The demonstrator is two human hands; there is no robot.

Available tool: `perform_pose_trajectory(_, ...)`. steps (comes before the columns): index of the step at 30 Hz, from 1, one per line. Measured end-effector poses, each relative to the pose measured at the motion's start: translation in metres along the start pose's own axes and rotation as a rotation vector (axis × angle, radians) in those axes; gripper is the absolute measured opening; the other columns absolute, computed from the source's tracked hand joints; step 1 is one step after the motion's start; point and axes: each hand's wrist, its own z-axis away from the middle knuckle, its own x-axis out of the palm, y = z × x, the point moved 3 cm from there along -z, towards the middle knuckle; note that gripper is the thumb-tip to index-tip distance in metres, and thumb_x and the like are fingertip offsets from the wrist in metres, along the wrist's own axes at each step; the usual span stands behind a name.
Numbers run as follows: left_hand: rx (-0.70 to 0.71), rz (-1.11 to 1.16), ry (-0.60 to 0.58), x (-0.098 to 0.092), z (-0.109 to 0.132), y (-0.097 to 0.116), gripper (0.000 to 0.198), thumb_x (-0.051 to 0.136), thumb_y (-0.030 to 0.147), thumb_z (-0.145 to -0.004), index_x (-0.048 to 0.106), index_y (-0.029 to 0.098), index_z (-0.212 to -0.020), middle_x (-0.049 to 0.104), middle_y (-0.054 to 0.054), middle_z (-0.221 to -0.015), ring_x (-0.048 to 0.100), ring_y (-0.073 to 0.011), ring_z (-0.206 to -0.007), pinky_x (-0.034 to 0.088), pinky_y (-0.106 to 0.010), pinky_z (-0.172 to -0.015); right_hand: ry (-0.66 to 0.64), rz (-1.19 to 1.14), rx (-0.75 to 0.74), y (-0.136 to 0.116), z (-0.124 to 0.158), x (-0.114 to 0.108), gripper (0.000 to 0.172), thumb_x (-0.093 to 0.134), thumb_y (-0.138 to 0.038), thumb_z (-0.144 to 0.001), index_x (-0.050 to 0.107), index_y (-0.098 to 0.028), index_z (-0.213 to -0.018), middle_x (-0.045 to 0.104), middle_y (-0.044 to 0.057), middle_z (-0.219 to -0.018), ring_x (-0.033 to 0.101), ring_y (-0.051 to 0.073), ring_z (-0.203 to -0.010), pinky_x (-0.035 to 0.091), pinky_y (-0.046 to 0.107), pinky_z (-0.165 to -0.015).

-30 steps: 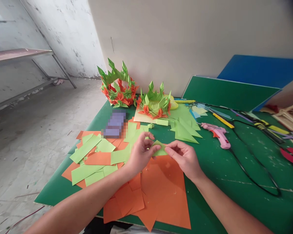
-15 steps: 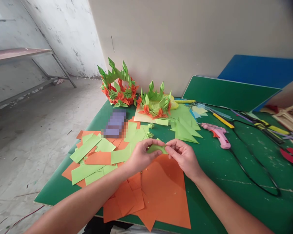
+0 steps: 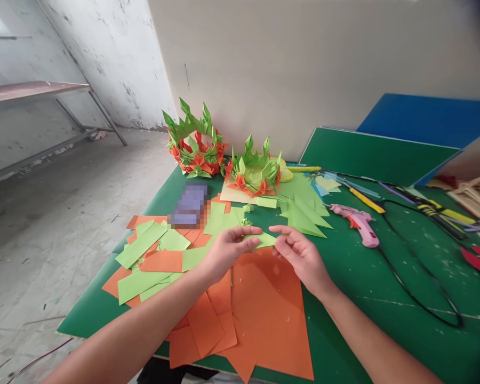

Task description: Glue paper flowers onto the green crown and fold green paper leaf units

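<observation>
A piece of folded light green paper [image 3: 264, 240], pointed at its right end, is pinched between the thumb and fingers of my left hand [image 3: 232, 249]. My right hand [image 3: 302, 255] is at that point, index finger lifted and apart from the thumb; whether the thumb touches the tip I cannot tell. Below both hands lies a large orange paper sheet [image 3: 270, 314]. Just beyond them sit two small folded green paper pieces, the nearer one [image 3: 246, 222] close to my left fingers. Green strips [image 3: 142, 244] and orange strips [image 3: 160, 261] overlap to the left.
Two green-and-orange paper crowns, one larger [image 3: 196, 160] and one smaller [image 3: 256, 186], stand at the back. A pink glue gun [image 3: 358, 223] with a black cord [image 3: 420, 290] lies right. Folded green sheets [image 3: 304, 213] lie nearby. A green board [image 3: 378, 154] leans against the wall.
The right index finger has lifted away from the thumb, loosening the pinch on the paper's right end. More of the green point now shows, while the left hand keeps its hold.
</observation>
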Motion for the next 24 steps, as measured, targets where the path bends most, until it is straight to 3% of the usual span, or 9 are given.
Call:
perform_pose_trajectory(5,-0.11,0.187,-0.009,0.0005,0.002,0.0007,0.032,0.081,0.037,-0.068,0.076,0.017,-0.093,0.073,-0.007,-0.095,0.065,-0.0168,-0.087,0.049,-0.027,-0.078,0.068,0.069,-0.104,-0.0028,-0.0004,0.0009,0.033,0.07,-0.045,-0.079,0.063,-0.025,-0.105,0.061,0.003,-0.092,0.06,0.016,-0.084,0.053,0.027,-0.075)
perform_pose_trajectory(14,-0.238,0.316,-0.05,0.0022,0.0039,-0.0051,0.031,0.081,0.03,-0.068,0.076,0.019,-0.096,0.073,-0.006,-0.098,0.067,-0.014,-0.085,0.05,-0.02,-0.071,0.064,0.005,-0.118,-0.007,0.0008,0.0023,0.024,0.069,-0.038,-0.082,0.063,-0.025,-0.1,0.066,0.004,-0.099,0.064,0.016,-0.083,0.055,0.028,-0.075)
perform_pose_trajectory(20,-0.231,0.274,-0.041,0.0019,0.004,-0.0059,0.033,0.083,0.029,-0.065,0.076,0.021,-0.097,0.073,-0.005,-0.097,0.067,-0.0144,-0.089,0.05,-0.022,-0.074,0.017,-0.032,-0.109,-0.0088,0.0015,0.0042,0.022,0.064,-0.035,-0.085,0.06,-0.026,-0.104,0.064,0.003,-0.096,0.062,0.016,-0.085,0.052,0.026,-0.076)
perform_pose_trajectory(24,-0.102,0.184,-0.012,0.0029,0.0031,-0.0052,0.03,0.082,0.03,-0.066,0.076,0.021,-0.094,0.073,-0.004,-0.095,0.065,-0.0139,-0.09,0.048,-0.025,-0.085,0.016,-0.031,-0.073,-0.0062,0.0019,0.0048,0.017,0.06,-0.035,-0.086,0.057,-0.025,-0.1,0.062,0.002,-0.093,0.059,0.015,-0.078,0.05,0.025,-0.069)
